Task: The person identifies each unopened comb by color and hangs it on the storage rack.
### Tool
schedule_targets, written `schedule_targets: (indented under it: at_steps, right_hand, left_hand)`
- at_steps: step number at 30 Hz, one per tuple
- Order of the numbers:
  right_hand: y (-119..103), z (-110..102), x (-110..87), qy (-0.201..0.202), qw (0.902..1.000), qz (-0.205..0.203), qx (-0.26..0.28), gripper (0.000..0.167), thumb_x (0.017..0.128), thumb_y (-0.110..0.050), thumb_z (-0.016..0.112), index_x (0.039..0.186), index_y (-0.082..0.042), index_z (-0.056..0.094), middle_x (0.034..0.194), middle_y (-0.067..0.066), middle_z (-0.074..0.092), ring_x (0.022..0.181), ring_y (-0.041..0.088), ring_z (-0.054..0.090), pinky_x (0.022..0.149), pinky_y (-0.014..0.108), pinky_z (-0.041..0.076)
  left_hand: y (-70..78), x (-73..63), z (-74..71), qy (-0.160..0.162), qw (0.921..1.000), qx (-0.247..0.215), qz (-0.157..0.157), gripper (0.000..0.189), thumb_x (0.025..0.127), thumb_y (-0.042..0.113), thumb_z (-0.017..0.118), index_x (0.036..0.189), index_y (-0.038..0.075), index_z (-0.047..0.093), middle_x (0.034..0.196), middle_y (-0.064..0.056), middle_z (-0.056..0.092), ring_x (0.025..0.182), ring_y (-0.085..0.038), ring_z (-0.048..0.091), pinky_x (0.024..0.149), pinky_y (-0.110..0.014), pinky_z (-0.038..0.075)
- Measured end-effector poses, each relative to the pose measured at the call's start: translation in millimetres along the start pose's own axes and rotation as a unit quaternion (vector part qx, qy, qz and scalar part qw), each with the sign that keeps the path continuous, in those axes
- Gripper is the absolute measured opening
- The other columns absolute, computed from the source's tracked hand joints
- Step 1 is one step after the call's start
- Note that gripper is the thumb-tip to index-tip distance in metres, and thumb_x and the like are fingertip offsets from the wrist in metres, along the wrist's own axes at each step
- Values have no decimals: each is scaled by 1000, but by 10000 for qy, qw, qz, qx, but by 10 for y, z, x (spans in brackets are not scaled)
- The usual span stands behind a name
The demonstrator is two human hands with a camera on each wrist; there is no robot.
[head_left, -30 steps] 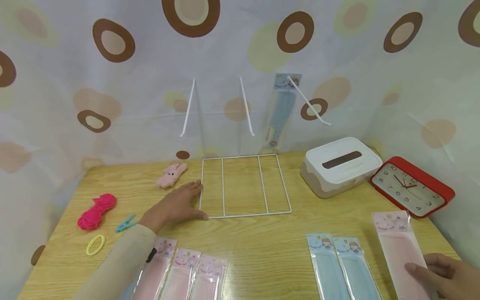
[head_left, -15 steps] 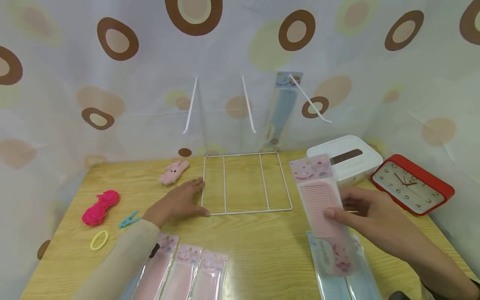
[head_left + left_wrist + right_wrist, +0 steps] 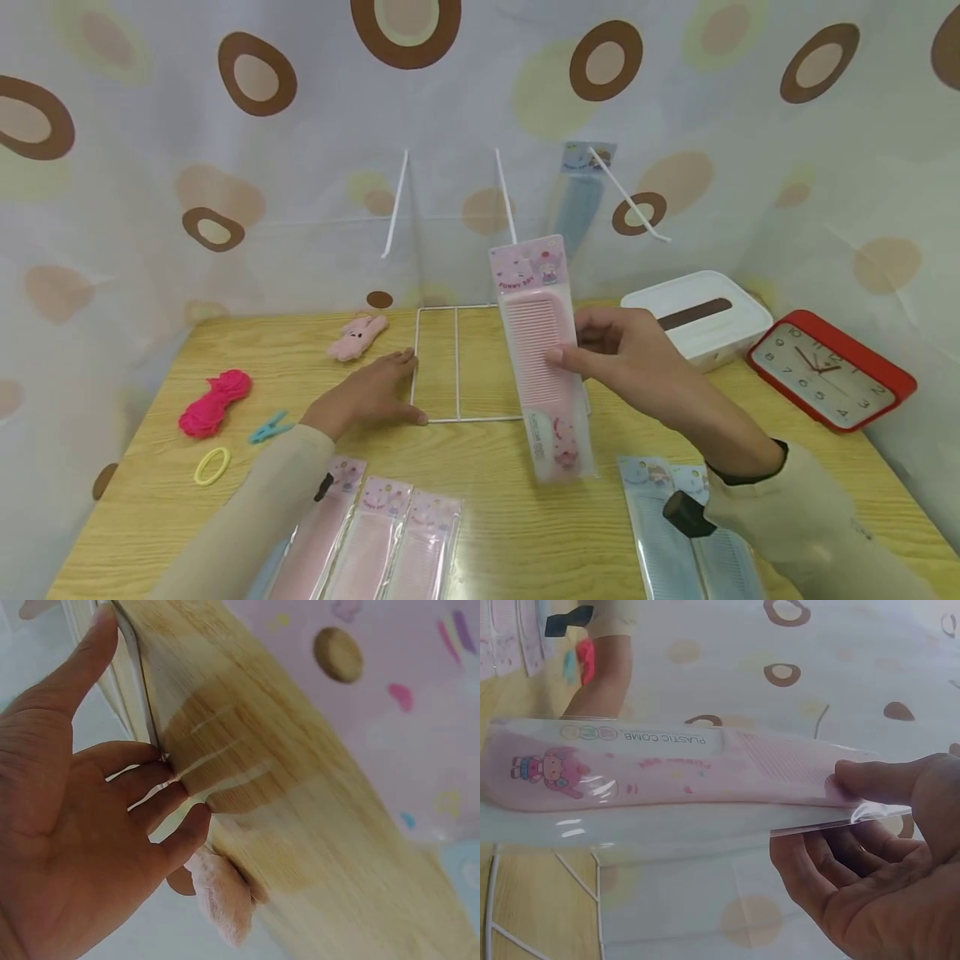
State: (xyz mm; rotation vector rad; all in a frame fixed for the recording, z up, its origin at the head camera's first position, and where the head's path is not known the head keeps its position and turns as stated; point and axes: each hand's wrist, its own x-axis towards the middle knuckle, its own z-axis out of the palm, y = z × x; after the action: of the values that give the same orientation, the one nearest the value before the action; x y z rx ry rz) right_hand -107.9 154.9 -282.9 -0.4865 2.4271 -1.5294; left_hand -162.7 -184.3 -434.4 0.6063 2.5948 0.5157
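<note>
My right hand point(image 3: 637, 354) pinches a pink comb in a clear package point(image 3: 532, 333), thumb in front and fingers behind. The package stands nearly upright, its header card toward the middle hook point(image 3: 504, 192) of a white wire rack point(image 3: 457, 367). Part of the rack's base is hidden behind it. In the right wrist view the comb point(image 3: 667, 776) lies lengthwise with "PLASTIC COMB" on its label. My left hand point(image 3: 367, 396) rests at the front left corner of the rack base, fingers spread and loosely bent. A packaged blue comb point(image 3: 580, 208) hangs from the right hook.
Packaged pink combs point(image 3: 367, 533) lie front left and blue ones point(image 3: 660, 533) front right. A tissue box point(image 3: 690, 317) and red clock point(image 3: 832, 367) stand at right. Left are a pink plush point(image 3: 358, 337), pink yarn point(image 3: 215, 404), blue clip point(image 3: 270, 427) and yellow ring point(image 3: 212, 466).
My right hand has lifted the pink comb from the table's right side and carried it leftward and up to the rack's front. The left hand stays at the rack corner.
</note>
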Motion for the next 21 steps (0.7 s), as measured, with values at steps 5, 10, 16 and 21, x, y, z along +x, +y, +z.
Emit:
schedule_targets:
  at_steps: [5, 10, 16, 21]
  right_hand:
    - [65, 34, 101, -19, 9998, 39, 176, 21, 92, -17, 74, 108, -4, 70, 100, 11, 72, 86, 23, 70, 76, 32, 57]
    - [86, 81, 191, 5, 9996, 11, 270, 24, 92, -15, 73, 110, 0, 70, 99, 12, 73, 87, 21, 71, 77, 31, 57]
    - [154, 120, 296, 99, 9994, 35, 326, 25, 93, -16, 71, 110, 2, 69, 102, 13, 73, 90, 22, 70, 79, 33, 57]
    - [218, 131, 406, 126, 9993, 173, 299, 27, 94, -17, 69, 113, 2, 68, 105, 14, 72, 92, 22, 69, 78, 34, 58]
  left_hand:
    - [12, 2, -1, -21, 10000, -26, 21, 101, 84, 50, 77, 153, -7, 29, 162, -21, 21, 149, -40, 20, 119, -52, 24]
    - [16, -5, -20, -59, 10000, -3, -42, 100, 85, 48, 77, 153, -7, 28, 163, -21, 20, 150, -40, 20, 119, -51, 23]
    - [21, 8, -17, -81, 9999, -59, -32, 101, 85, 49, 77, 153, -6, 27, 163, -20, 18, 150, -40, 18, 119, -52, 22]
    - [33, 13, -18, -110, 9999, -96, -46, 101, 85, 49, 77, 153, -7, 27, 163, -20, 18, 150, -39, 17, 120, -51, 22]
